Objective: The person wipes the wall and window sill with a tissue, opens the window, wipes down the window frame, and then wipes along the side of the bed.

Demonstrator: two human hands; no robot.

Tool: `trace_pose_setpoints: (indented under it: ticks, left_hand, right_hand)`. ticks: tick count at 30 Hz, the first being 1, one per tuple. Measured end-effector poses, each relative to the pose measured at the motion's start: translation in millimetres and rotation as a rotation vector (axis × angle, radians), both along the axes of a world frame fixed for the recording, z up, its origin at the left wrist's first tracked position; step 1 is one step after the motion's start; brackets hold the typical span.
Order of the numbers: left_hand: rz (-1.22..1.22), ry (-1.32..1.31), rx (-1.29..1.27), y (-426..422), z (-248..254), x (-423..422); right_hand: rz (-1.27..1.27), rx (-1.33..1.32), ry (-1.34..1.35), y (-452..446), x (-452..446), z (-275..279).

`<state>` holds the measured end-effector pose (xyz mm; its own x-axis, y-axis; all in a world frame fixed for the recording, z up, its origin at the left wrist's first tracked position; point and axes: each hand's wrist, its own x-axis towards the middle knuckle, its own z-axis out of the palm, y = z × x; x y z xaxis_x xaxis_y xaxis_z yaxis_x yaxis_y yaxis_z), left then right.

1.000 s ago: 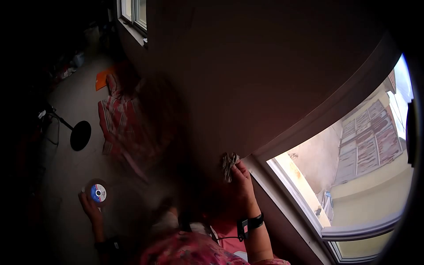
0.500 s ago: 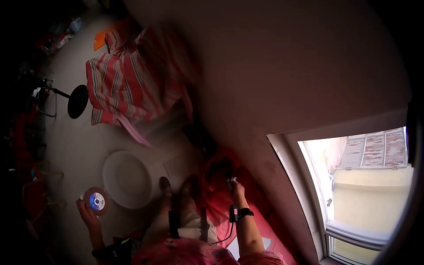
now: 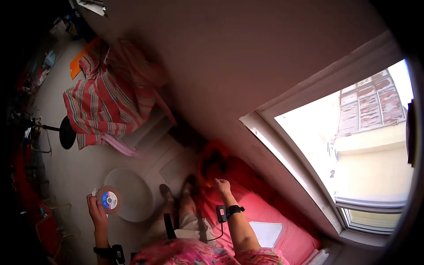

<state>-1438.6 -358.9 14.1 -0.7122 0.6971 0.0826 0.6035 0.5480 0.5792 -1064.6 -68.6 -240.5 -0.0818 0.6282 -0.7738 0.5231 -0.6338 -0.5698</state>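
Note:
My left hand (image 3: 96, 209) grips the edge of a round brown disc (image 3: 109, 200) with a blue and white label and a centre hole; a bit of something whitish shows at its fingertips. Out over the red cloth (image 3: 256, 205), my right hand (image 3: 223, 186) has its fingers bent together, and what they hold, if anything, cannot be made out. Just beyond that hand is a red bag-like thing (image 3: 206, 160) with a dark opening. Behind the disc, a large pale round basin (image 3: 134, 194) rests on the floor.
Striped red fabric (image 3: 106, 104) drapes over something by the wall. A black round base (image 3: 67, 132) with a pole stands at the left. A white flat object (image 3: 266, 233) lies on the red cloth. A bright window (image 3: 371, 154) is at the right, a red chair (image 3: 47, 234) lower left.
The view has tilted down and shifted, brightening the room. My right hand has moved from near the window frame to over the red cloth; the crumpled cloth it held is no longer visible.

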Motion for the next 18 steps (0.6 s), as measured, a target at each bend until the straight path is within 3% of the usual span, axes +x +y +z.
trace_pose_setpoints:
  ticks: [3, 6, 8, 10, 12, 14, 18]
  left_hand:
    - [-0.203, -0.074, -0.027, 52, 9, 4]
    - [-0.45, -0.194, -0.082, 119, 17, 20]
    - [-0.552, -0.245, -0.031, 161, 14, 39]
    - [-0.531, -0.544, 0.092, 194, -6, 51]
    - [-0.347, -1.203, 0.228, 228, -22, 64]
    - [-0.061, -1.596, 0.297, 263, -5, 90]
    - [-0.358, -2.13, 0.169, 302, -11, 112]
  right_hand:
    - [0.112, -0.166, 0.261, 3, -27, 86]
    - [0.281, -0.181, 0.6, 2, -46, 122]
    - [0.388, -0.103, 0.653, 7, -62, 143]
    - [0.317, -0.099, 0.733, 10, -69, 156]
    - [0.26, -0.096, 0.811, 19, -74, 174]
    - [0.127, -0.016, 0.858, 21, -75, 196]
    - [0.03, 0.311, 0.894, 26, -75, 224]
